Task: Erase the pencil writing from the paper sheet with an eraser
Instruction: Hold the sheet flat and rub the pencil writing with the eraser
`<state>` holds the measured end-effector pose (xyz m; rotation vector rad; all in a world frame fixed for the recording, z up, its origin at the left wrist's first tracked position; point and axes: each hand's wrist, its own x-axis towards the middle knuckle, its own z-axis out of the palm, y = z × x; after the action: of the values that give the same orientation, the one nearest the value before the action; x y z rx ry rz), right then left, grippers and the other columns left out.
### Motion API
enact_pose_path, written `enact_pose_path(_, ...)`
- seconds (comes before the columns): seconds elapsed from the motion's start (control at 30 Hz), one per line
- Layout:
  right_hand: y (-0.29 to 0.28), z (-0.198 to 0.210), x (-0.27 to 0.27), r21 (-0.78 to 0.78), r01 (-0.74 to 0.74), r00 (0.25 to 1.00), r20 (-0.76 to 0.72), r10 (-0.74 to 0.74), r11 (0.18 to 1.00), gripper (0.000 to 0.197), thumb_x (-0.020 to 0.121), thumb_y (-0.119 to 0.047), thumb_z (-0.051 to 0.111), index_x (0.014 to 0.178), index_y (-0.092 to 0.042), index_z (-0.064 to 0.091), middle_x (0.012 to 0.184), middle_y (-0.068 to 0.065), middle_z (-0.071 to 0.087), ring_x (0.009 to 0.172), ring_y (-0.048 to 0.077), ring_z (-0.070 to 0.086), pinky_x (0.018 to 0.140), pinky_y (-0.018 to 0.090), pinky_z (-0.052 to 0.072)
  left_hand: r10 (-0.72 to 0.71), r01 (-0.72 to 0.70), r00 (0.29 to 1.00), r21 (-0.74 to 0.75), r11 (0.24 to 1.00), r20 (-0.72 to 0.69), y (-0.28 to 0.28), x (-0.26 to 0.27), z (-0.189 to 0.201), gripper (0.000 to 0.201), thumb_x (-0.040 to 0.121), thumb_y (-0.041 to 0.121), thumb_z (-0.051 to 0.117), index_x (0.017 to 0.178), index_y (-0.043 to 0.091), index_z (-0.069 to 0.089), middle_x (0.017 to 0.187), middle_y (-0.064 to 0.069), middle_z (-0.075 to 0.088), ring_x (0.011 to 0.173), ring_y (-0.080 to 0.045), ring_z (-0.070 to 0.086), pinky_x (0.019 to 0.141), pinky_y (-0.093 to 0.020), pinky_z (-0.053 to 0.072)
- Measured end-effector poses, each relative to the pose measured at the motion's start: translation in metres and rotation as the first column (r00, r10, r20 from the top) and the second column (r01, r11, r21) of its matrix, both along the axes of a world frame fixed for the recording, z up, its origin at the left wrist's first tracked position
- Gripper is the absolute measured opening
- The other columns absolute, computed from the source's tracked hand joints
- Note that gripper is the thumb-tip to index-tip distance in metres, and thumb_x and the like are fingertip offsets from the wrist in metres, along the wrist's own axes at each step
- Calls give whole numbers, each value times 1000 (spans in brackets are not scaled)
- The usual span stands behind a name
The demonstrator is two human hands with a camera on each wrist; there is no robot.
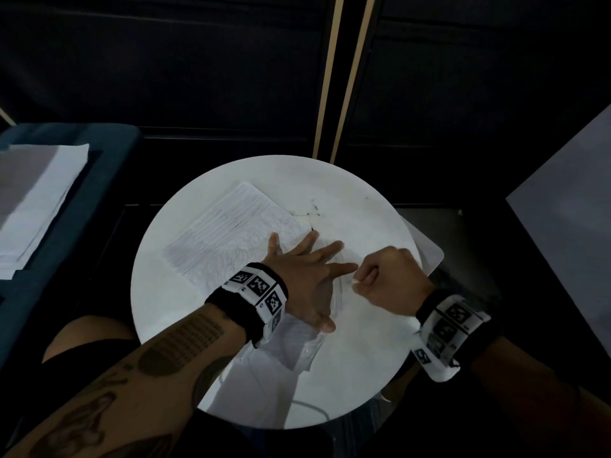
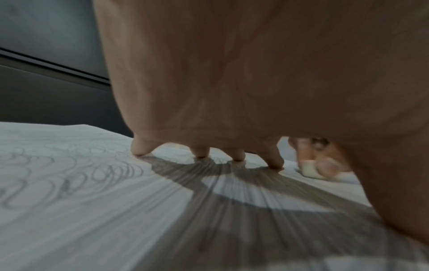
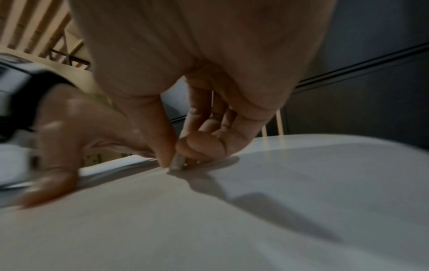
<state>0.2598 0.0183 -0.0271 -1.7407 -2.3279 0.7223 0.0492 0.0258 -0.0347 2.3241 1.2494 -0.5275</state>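
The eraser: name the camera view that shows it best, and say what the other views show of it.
The right wrist view: the eraser sits close up, pinched by the right hand, its tip on the paper sheet. The left wrist view shows it small and blurred at the far right. The head view shows only a pale speck at the fingertips.

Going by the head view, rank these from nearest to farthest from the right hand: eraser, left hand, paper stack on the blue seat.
1. eraser, pinched in the right hand
2. left hand, just left, pressing the paper sheet
3. paper stack, far left
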Motion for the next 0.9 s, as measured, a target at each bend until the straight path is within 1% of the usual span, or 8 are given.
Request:
enact_pose_path(0.07,16,3,14,15,122,992,-17,-121,992,11,80,-22,83,72,-25,77,67,-15,67,82,10,67,80,26,55,1,-1,1000,-7,1000,5,0,-1,0,118,72,85,70,155,64,-12,167,21,-31,155,-25,-32,109,-84,-12)
enact_pose_path(0.17,24,10,29,-41,210,955,-206,-214,977,12,78,-21,89,72,-20,79,59,-8,69,58,6,66,60,24,51,5,-5,1000,-1,1000,12,1,-3,-3,119,70,86,70,154,65,-13,166,24,-32,155,-23,-33,110,-84,-13)
enact_pose_path(0.23,21,11,30,-66,222,924,-303,-232,973,10,78,-17,90,74,-16,80,57,-4,69,52,9,64,55,23,49,9,-9,1000,-6,1000,19,1,-4,-4,120,70,86,70,155,64,-13,166,24,-32,155,-23,-33,110,-84,-13)
enact_pose_path(0.4,12,-1,18,5,149,980,-135,-147,989,8,77,-19,87,75,-22,81,67,-12,73,69,-5,67,65,3,43,12,-12,1000,-5,1000,27,0,-2,0,120,71,82,73,156,62,-9,168,23,-29,156,-24,-31,110,-84,-12)
enact_pose_path(0.5,6,-7,6,-25,24,997,-72,-26,999,9,78,-20,85,73,-24,79,63,-12,70,69,-3,64,72,12,43,16,-16,1000,0,1000,11,-2,0,3,120,72,82,73,158,60,-8,169,21,-27,156,-25,-30,111,-85,-9)
enact_pose_path(0.67,25,-10,18,26,140,990,-36,-139,990,21,78,-24,84,65,-33,70,61,-12,67,80,7,65,79,19,50,15,-15,1000,-5,1000,10,0,-1,1,123,72,83,72,158,59,-12,168,22,-29,156,-24,-30,110,-85,-10)
enact_pose_path(0.8,14,-10,9,-9,-1,1000,-24,1,1000,16,78,-20,83,68,-27,74,60,-12,66,73,4,63,77,19,48,10,-10,1000,16,1000,-2,-1,0,0,123,71,84,71,159,57,-11,169,19,-28,157,-26,-29,109,-87,-9)
enact_pose_path(0.9,29,-9,19,39,133,991,-37,-131,990,24,79,-23,83,62,-32,68,61,-12,67,71,1,64,72,18,48,5,-5,1000,15,1000,3,0,-1,-1,123,71,85,70,158,58,-13,168,21,-29,157,-25,-29,109,-86,-11)
